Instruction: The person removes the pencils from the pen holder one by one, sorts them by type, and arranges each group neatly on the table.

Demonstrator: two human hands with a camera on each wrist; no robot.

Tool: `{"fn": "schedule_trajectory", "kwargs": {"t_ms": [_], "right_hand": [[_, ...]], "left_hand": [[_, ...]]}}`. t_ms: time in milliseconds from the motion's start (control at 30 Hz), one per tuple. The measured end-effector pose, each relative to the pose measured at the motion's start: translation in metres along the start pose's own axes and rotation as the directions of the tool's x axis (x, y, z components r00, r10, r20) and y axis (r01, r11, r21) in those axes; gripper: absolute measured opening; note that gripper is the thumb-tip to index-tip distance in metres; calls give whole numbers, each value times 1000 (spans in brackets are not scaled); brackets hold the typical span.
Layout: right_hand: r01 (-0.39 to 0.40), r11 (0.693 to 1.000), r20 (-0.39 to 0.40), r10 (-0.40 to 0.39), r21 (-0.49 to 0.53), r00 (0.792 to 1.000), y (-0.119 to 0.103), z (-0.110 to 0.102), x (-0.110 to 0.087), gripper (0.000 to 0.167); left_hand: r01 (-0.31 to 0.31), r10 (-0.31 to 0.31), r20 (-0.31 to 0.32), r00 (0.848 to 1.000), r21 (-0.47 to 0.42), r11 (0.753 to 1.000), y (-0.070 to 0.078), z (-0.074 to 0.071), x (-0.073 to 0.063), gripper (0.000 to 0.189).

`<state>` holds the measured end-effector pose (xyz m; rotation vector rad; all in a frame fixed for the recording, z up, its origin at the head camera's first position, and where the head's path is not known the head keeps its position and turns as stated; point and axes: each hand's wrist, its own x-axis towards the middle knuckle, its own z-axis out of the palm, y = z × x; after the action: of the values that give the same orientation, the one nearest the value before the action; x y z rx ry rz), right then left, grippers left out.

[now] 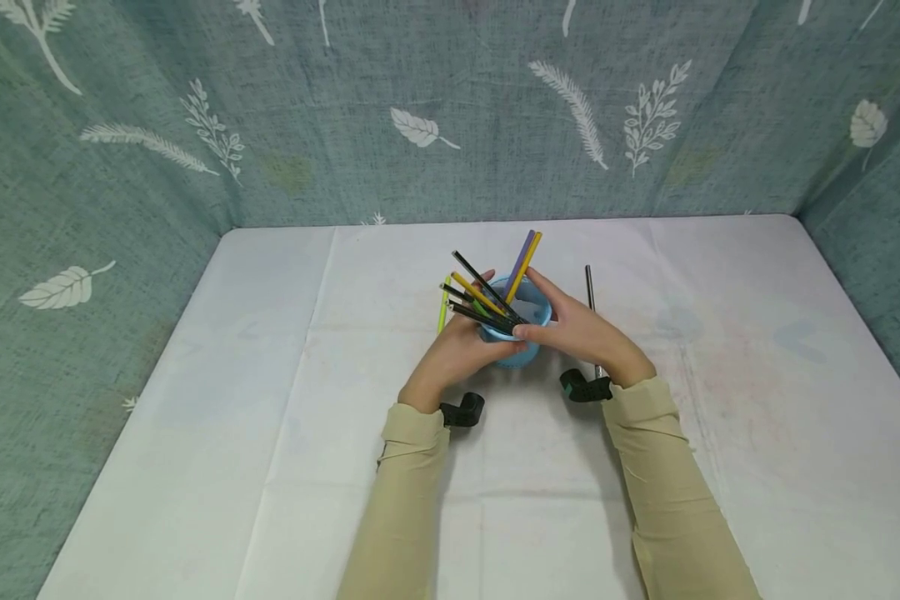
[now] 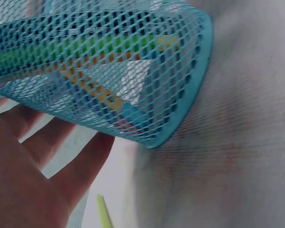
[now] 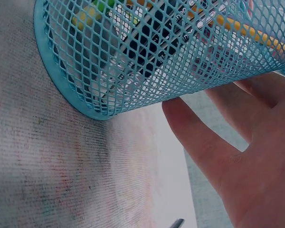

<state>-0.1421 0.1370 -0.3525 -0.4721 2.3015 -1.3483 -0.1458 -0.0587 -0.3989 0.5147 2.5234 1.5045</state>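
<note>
A light blue mesh pen cup (image 1: 519,357) stands between the two hands near the middle of the table, tilted in the wrist views. Around its left side my left hand (image 1: 456,348) holds it, fingers spread along the mesh. My right hand (image 1: 581,332) grips the opposite side, its thumb near the front rim. Out of the cup lean a purple pencil (image 1: 520,258), a yellow pencil (image 1: 526,265) and several black pencils. Through the mesh, a green pencil (image 2: 109,47) shows in the left wrist view. Whether the cup's base touches the table, I cannot tell.
A yellow-green stick (image 1: 442,307) lies on the white cloth just left of the left hand. On the right, a dark slim pen (image 1: 589,285) lies partly behind the right wrist. Grey-green leaf-patterned curtain (image 1: 450,125) hangs behind the table.
</note>
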Motion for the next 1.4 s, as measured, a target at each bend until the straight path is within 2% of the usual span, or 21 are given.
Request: {"fn": "schedule_trajectory", "kwargs": {"t_ms": [167,300,467,633,833,933,1033,1200,1300,1400], "right_hand": [[4,1000,4,-4,-15,1000,2,-1,1,80],[-9,1000,-6,9,-28,1000,13,-2,8,79],[0,999,-49,-3,-53,999,29,-6,13,72],[3,996,-109,-14,-94,994,32,-11,10,68],[35,993,-183,-56,-114,981,32,-15,9,59],[84,990,-244,-109,-111,964,30,-15,8,53],[134,978,-300,-177,-157,937,29,-14,8,50],[209,934,-383,-313,-289,869,24,-9,10,40],[245,917,-414,-365,-315,834,20,-7,11,36],[265,910,-419,-386,-318,822,16,-5,10,39]], "left_hand": [[-1,1,1,1000,-58,998,19,-4,-7,86],[-11,11,6,1000,-65,998,24,-6,-10,87],[-2,1,-11,1000,-65,998,13,-2,-6,89],[-17,16,-46,999,-28,999,-5,4,0,92],[-22,20,-58,998,-37,999,-8,5,1,93],[-17,15,-60,998,-28,999,-7,5,1,92],[-16,14,-63,998,-27,999,-6,4,1,91],[-12,10,-61,998,-40,999,-6,4,1,90],[-7,4,-56,998,-45,999,-6,5,1,90],[-14,11,-54,998,-47,999,-6,5,1,91]]}}
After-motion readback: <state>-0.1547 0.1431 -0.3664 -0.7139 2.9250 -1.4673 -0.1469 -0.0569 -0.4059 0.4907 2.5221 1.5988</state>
